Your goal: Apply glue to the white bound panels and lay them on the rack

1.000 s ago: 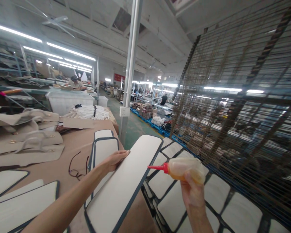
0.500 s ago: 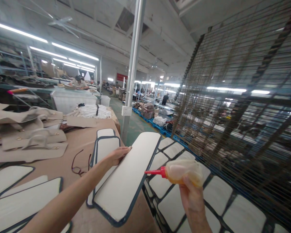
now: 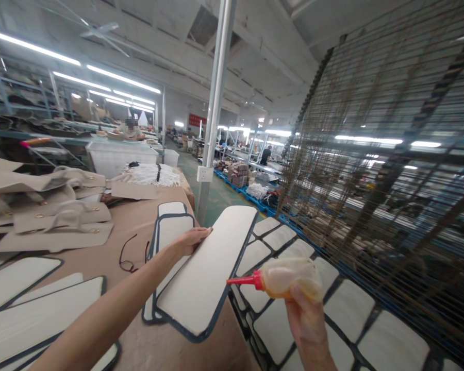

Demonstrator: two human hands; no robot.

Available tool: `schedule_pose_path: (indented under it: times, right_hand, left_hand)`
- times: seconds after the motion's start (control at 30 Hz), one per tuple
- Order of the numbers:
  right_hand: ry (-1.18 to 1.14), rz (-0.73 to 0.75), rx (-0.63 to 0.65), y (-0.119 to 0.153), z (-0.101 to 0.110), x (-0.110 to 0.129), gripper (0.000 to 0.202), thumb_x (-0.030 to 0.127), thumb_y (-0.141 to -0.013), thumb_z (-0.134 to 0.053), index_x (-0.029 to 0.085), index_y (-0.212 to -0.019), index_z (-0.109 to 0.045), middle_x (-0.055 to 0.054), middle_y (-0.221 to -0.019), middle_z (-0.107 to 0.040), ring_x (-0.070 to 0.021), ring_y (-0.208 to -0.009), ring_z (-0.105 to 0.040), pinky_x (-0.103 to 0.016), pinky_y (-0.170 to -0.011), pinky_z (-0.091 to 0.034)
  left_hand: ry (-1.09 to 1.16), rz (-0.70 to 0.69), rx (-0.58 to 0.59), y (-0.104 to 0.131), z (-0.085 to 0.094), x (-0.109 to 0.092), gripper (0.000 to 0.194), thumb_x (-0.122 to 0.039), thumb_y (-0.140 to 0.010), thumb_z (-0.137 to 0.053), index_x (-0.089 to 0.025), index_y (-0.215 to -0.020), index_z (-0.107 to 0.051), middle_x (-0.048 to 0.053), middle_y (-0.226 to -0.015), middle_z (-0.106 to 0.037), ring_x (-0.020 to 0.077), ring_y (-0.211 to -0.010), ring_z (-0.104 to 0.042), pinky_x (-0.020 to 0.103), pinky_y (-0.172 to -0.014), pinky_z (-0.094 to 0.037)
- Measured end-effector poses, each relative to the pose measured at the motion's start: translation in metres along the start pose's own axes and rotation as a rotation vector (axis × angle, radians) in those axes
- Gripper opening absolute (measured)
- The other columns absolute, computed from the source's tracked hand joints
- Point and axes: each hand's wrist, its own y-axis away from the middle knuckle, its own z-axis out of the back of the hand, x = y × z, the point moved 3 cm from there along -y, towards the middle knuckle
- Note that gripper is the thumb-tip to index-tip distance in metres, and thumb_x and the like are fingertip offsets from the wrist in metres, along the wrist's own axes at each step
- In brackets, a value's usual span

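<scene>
My left hand (image 3: 193,240) grips the upper left edge of a long cream panel (image 3: 212,268) with a dark blue border and rounded corners. Under and behind it lie similar bordered panels (image 3: 174,226) on the brown table. My right hand (image 3: 307,314) is wrapped round a translucent squeeze bottle (image 3: 292,278) holding yellowish liquid. The bottle lies nearly level, and its red nozzle points left, with the tip at the panel's right edge; whether it touches cannot be made out.
Eyeglasses (image 3: 129,265) rest on the brown table (image 3: 139,201). More panels (image 3: 42,314) and beige handled pieces (image 3: 65,221) lie left. At right, cream pieces (image 3: 348,309) stand in rows beside a wire rack (image 3: 371,129). A metal post (image 3: 216,93) rises ahead. Two people are farther off.
The bottle's nozzle tip has shifted slightly left and down along the panel's right edge. The panel's lower end sits a little higher in view. The background has shifted slightly right.
</scene>
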Motion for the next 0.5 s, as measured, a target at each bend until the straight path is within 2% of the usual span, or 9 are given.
schedule_pose_path:
  times: [0.27, 0.5]
  right_hand:
    - [-0.025, -0.085, -0.043, 0.006, -0.003, -0.003, 0.057, 0.031, -0.048, -0.084, 0.023, -0.102, -0.068, -0.001, -0.069, -0.071, -0.0202, -0.065, -0.067, -0.03, -0.066, -0.055]
    - [0.024, -0.056, 0.01, 0.012, -0.002, -0.012, 0.029, 0.034, -0.053, -0.081, 0.021, -0.079, -0.072, -0.004, -0.067, -0.071, -0.0223, -0.067, -0.067, -0.033, -0.064, -0.056]
  left_hand:
    - [0.011, 0.009, -0.038, -0.006, 0.007, -0.003, 0.022, -0.03, -0.074, -0.072, -0.01, -0.076, -0.065, 0.007, -0.057, -0.069, 0.0194, -0.049, -0.062, 0.029, -0.049, -0.05]
    - [0.015, 0.015, -0.096, -0.012, 0.018, -0.005, 0.024, -0.033, -0.071, -0.074, -0.012, -0.074, -0.063, 0.006, -0.056, -0.069, 0.0182, -0.048, -0.062, 0.027, -0.048, -0.05]
